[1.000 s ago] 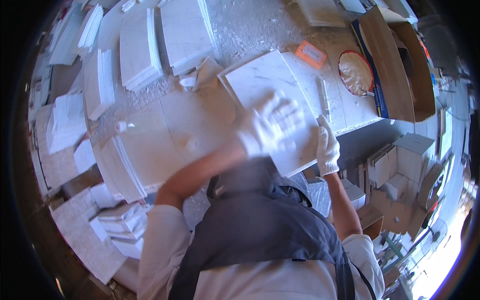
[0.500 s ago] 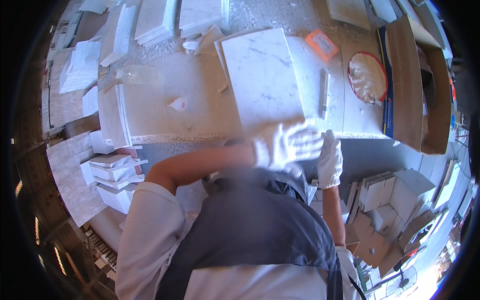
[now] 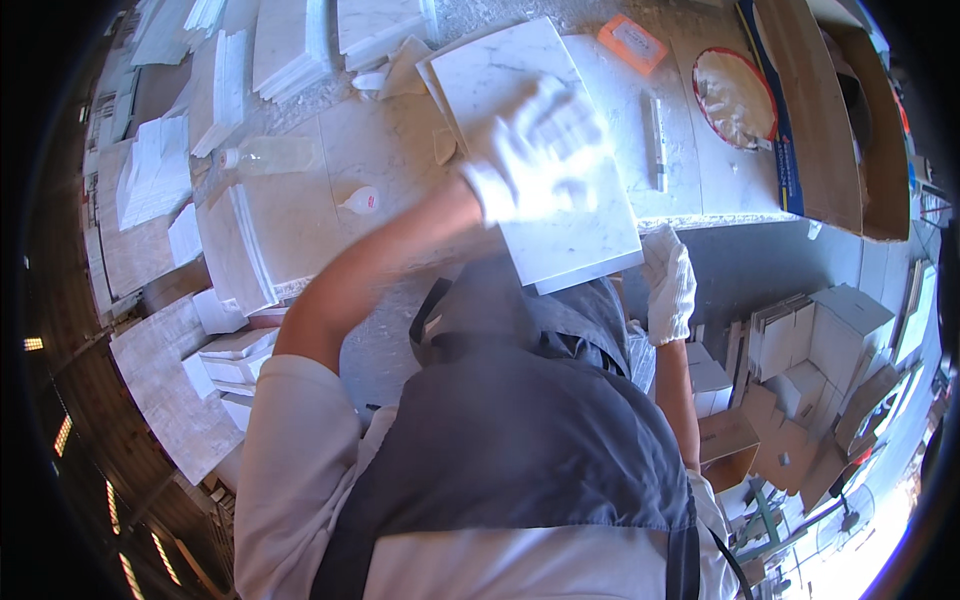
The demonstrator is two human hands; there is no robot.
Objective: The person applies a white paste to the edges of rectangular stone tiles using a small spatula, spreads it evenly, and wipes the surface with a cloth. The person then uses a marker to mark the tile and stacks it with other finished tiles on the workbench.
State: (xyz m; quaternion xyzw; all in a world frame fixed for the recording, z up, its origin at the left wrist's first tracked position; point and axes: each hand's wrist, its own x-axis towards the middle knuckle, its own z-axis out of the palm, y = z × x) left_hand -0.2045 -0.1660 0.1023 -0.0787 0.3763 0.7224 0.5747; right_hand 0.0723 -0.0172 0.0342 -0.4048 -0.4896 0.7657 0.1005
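A white grey-veined marble tile (image 3: 575,225) lies at a slant on the workbench, its near end jutting past the front edge toward my apron. My left hand (image 3: 535,150), in a white knit glove, rests over the tile's upper face with fingers stretched out, smeared by motion. At the tile's near right corner, my gloved right hand (image 3: 668,288) has its fingers closed against the edge. Its palm side is partly hidden. Another slab edge shows under the tile's left side. Right of the tile lies a slim white marker-like stick (image 3: 657,143).
An orange packet (image 3: 632,45), a red-rimmed bowl of white powder (image 3: 735,98) and a cardboard box (image 3: 815,110) stand right. Leftward are a small white nozzle bottle (image 3: 361,200), a clear bottle (image 3: 275,154) and stacked tiles (image 3: 290,45). Cartons (image 3: 790,340) stand below right.
My left hand has moved away from me, from the tile's near end up over its middle. My right hand stays by the near right corner. The view has shifted slightly.
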